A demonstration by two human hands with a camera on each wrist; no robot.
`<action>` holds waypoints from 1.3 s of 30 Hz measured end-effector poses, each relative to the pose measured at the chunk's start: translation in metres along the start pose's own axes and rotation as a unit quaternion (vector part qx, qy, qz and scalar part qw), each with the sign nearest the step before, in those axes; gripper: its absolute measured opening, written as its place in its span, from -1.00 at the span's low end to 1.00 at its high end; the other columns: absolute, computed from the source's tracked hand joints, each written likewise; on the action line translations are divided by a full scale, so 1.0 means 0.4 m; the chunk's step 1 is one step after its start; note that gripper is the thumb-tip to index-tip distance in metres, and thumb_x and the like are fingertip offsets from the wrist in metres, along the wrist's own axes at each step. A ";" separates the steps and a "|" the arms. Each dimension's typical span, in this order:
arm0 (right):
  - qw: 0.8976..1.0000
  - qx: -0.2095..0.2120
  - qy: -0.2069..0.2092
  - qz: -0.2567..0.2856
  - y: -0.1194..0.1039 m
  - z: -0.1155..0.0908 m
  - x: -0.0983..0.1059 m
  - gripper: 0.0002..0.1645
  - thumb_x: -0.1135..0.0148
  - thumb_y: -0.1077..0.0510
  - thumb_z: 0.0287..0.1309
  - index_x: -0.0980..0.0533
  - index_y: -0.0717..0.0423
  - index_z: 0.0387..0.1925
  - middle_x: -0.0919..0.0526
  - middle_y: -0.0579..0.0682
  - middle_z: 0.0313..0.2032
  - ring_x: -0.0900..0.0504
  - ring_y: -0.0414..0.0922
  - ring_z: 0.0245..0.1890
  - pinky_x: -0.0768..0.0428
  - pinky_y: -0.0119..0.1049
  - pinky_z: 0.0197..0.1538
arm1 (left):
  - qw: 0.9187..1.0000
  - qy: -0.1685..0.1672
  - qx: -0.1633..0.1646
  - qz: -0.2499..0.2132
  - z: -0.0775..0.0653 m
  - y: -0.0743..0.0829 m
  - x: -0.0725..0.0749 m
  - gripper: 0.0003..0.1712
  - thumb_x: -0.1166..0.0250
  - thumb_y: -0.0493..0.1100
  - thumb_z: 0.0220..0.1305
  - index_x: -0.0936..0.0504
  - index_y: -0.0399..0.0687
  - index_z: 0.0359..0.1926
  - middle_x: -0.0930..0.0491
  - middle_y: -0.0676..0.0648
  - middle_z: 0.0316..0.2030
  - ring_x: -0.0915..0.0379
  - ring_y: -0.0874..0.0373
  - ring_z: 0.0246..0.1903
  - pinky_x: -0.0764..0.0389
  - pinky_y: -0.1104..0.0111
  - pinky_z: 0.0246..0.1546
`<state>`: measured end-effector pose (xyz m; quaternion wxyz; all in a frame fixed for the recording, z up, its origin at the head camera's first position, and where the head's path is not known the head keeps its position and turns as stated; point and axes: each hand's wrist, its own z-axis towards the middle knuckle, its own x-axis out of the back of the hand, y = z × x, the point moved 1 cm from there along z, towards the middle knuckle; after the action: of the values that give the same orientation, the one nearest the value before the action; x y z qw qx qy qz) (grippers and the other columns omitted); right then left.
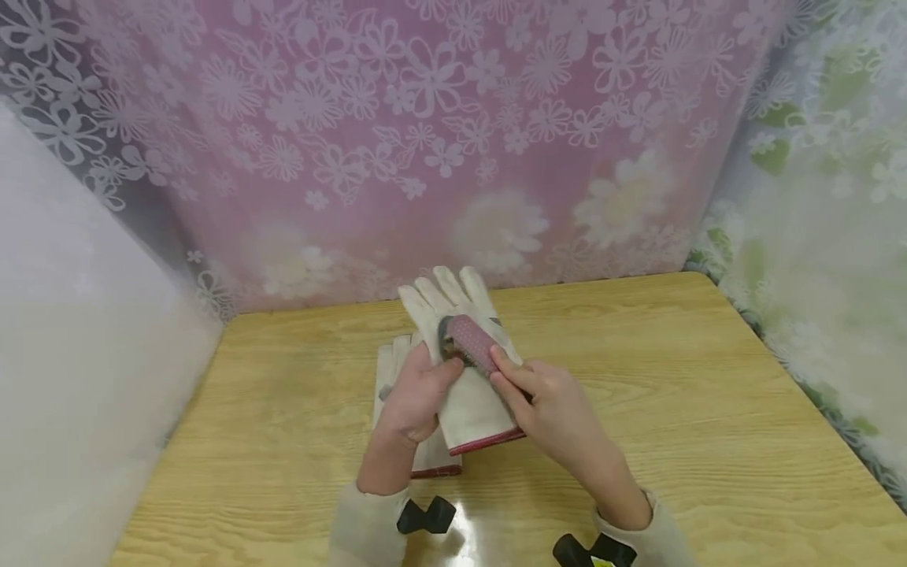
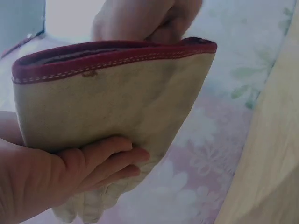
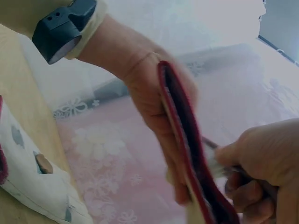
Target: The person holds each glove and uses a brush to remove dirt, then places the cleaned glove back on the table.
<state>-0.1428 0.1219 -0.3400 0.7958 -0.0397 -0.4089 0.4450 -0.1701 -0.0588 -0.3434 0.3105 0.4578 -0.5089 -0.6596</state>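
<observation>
the left hand [image 1: 418, 394] pinches a glove [image 1: 478, 409] above the surface [image 1: 283, 402], thumb on its near face and the other fingers laid straight behind it. the right hand [image 1: 556, 409] has its fingers curled round the dark handle of a pink tool [image 1: 471, 342], whose head lies over the middle of the glove, right beside the left thumb. a second glove [image 1: 383, 386] lies on the surface below.

the step looks like working the tool over the cloth. to do that well, the fingers behind should back the spot directly under the head, so the soft cloth does not give way. short, light strokes away from the thumb would be safer, as thumb and head sit so close. keeping the cuff with its red trim [image 1: 489, 442] from folding should help hold the face taut; resting the glove on the surface might steady it more.

the underside of the tool's head is hidden, so what it bears on the cloth with, and how firmly, is unclear. a grey-brown patch at its left edge may belong to the tool or the glove. the right wrist view is blurred, with the glove nearly edge-on.
</observation>
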 end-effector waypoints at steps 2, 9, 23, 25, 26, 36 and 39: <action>0.999 0.015 0.042 -0.012 0.002 -0.002 -0.005 -0.52 -0.43 0.34 0.05 -0.61 0.31 0.06 -0.51 -0.02 -0.61 -0.18 -0.36 -0.65 -0.22 -0.55 -0.63 | 0.999 -0.046 0.009 0.018 -0.003 -0.008 -0.026 -0.47 0.20 -0.36 0.47 -0.10 -0.35 0.41 -0.51 -0.43 0.06 -0.67 0.09 -0.15 -0.70 0.23 -0.17; 0.999 0.010 0.035 -0.016 0.008 -0.005 -0.007 -0.50 -0.46 0.33 0.01 -0.62 0.27 0.06 -0.52 -0.05 -0.60 -0.18 -0.35 -0.63 -0.21 -0.55 -0.61 | 1.000 -0.001 0.021 -0.021 0.006 -0.012 -0.016 -0.47 0.15 -0.40 0.43 -0.13 -0.41 0.39 -0.56 -0.26 0.00 -0.66 0.14 -0.16 -0.70 0.27 -0.17; 0.995 0.009 0.072 -0.066 0.006 -0.004 -0.006 -0.53 -0.44 0.31 0.03 -0.63 0.32 0.04 -0.57 0.05 -0.58 -0.20 -0.29 -0.67 -0.23 -0.47 -0.64 | 0.996 -0.076 -0.005 0.048 -0.001 -0.019 -0.046 -0.39 0.22 -0.40 0.44 -0.01 -0.30 0.48 -0.44 -0.44 0.14 -0.62 0.09 -0.08 -0.67 0.30 -0.11; 0.995 0.005 0.073 -0.066 0.009 -0.002 -0.009 -0.53 -0.44 0.31 0.04 -0.63 0.32 0.04 -0.59 0.06 -0.56 -0.21 -0.28 -0.66 -0.24 -0.47 -0.63 | 0.997 -0.068 0.007 0.040 0.002 -0.022 -0.046 -0.42 0.19 -0.40 0.43 -0.07 -0.33 0.45 -0.49 -0.41 0.09 -0.63 0.12 -0.12 -0.68 0.31 -0.15; 0.996 0.000 0.064 -0.059 0.010 -0.002 -0.009 -0.53 -0.44 0.30 0.05 -0.63 0.31 0.05 -0.60 0.05 -0.56 -0.21 -0.29 -0.65 -0.25 -0.47 -0.63 | 0.998 -0.056 0.012 0.031 0.004 -0.022 -0.043 -0.43 0.18 -0.39 0.44 -0.08 -0.34 0.44 -0.49 -0.37 0.08 -0.63 0.13 -0.13 -0.68 0.31 -0.15; 0.984 -0.120 -0.109 0.068 -0.016 -0.010 0.038 -0.52 -0.27 0.17 0.30 -0.52 0.18 0.22 -0.51 -0.13 -0.59 -0.27 -0.40 -0.58 -0.36 -0.47 -0.53 | 0.996 0.076 -0.025 -0.034 0.012 -0.005 0.006 -0.47 0.16 -0.46 0.41 -0.15 -0.31 0.38 -0.41 -0.27 0.21 -0.56 0.15 0.03 -0.64 0.30 -0.02; 0.974 -0.168 -0.085 0.125 -0.005 -0.007 0.054 -0.53 -0.20 0.13 0.37 -0.50 0.13 0.26 -0.73 0.13 -0.13 -0.56 -0.30 -0.38 -0.50 -0.54 -0.36 | 0.997 0.062 -0.030 -0.023 0.009 0.000 0.000 -0.41 0.18 -0.43 0.43 -0.08 -0.24 0.45 -0.37 -0.33 0.25 -0.59 0.16 -0.02 -0.65 0.30 -0.06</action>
<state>-0.1339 0.1375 -0.3278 0.6785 -0.1857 -0.5356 0.4673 -0.1735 -0.0575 -0.3431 0.3398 0.5002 -0.4582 -0.6515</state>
